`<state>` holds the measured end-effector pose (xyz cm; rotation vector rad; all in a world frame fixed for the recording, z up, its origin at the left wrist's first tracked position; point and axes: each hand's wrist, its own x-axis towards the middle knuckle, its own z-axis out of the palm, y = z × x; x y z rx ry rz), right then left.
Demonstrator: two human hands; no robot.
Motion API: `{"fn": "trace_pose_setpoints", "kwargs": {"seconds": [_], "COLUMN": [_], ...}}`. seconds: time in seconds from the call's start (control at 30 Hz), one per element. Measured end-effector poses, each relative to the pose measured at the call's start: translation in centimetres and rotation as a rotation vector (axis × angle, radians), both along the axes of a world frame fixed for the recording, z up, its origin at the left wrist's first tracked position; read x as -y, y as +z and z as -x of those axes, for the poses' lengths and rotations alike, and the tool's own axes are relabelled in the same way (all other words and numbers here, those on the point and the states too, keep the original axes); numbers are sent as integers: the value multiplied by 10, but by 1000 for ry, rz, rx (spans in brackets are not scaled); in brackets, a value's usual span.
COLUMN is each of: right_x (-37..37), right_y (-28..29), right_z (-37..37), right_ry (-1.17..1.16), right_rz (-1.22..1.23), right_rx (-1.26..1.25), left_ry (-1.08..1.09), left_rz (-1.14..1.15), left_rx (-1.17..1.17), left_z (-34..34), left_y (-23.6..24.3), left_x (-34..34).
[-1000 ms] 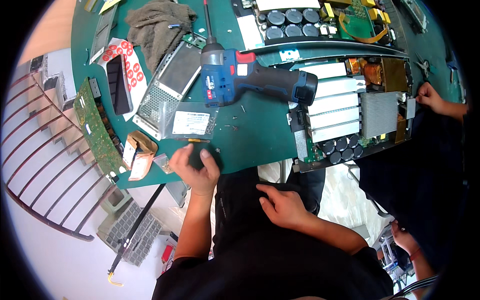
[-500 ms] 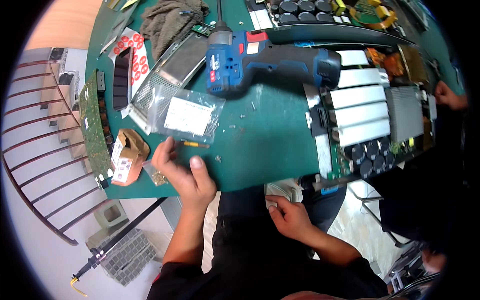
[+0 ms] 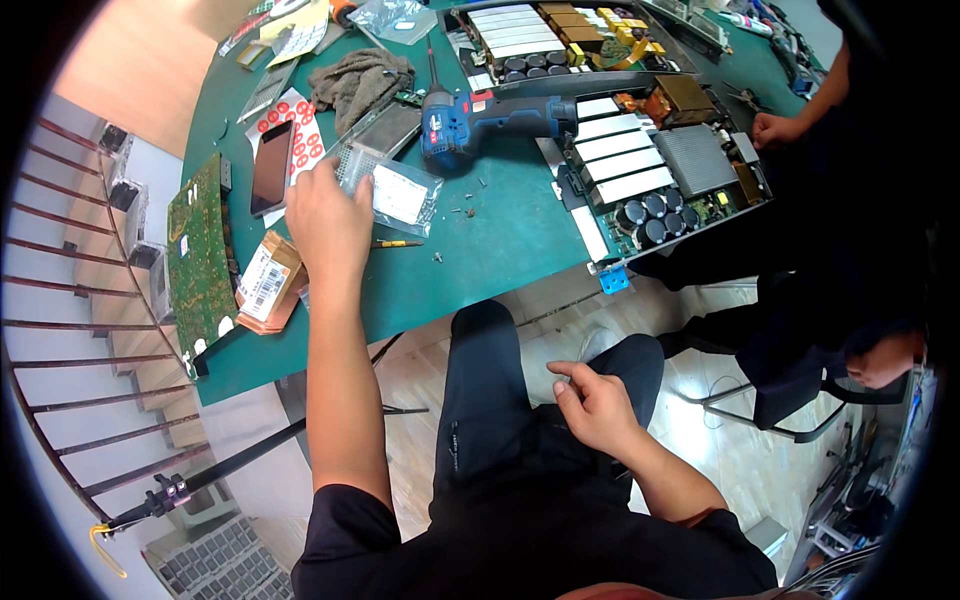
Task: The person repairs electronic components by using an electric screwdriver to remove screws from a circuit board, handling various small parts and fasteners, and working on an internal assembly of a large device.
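My left hand point(image 3: 328, 222) reaches over the bench, palm down, beside the clear plastic bag point(image 3: 425, 210) with its white label point(image 3: 399, 193). Its thumb stands apart from the fingers, whose tips are partly hidden near a perforated metal panel point(image 3: 388, 130); no held thing shows. A dark phone point(image 3: 272, 168) lies left of this hand, and a brown paper packet point(image 3: 268, 284) sits nearer to me. Just right of the wrist is a yellow-and-black screwdriver-like tool point(image 3: 398, 243). Over my lap, my right hand point(image 3: 598, 408) is empty, with loosely bent fingers and the thumb apart.
A blue cordless driver point(image 3: 452, 130) lies mid-bench near a grey cloth point(image 3: 358, 82). Two open electronics units stand at right, the nearer one with silver blocks point(image 3: 622, 155). A green circuit board point(image 3: 197, 250) lines the left edge. Another person's hand point(image 3: 780, 130) is at far right.
My left hand has moved forward across the bench and turned palm down beside the bag. The view has shifted, showing more of the far bench and floor. My right hand stays over my lap.
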<state>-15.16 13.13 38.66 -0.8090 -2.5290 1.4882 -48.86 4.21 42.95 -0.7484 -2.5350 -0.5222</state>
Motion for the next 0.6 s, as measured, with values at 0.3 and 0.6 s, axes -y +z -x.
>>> {"fn": "trace_pose_setpoints", "kwargs": {"seconds": [0.3, 0.6], "right_x": [21, 14], "right_y": [-6, 37], "right_z": [-20, 20], "right_ry": [-16, -1], "right_rz": [-102, -99], "right_rx": [-11, -220], "left_ry": [-125, -254], "left_rz": [-138, -300], "left_rx": [168, 355], "left_z": [13, -13], "left_y": [24, 115], "left_x": [-1, 27]}}
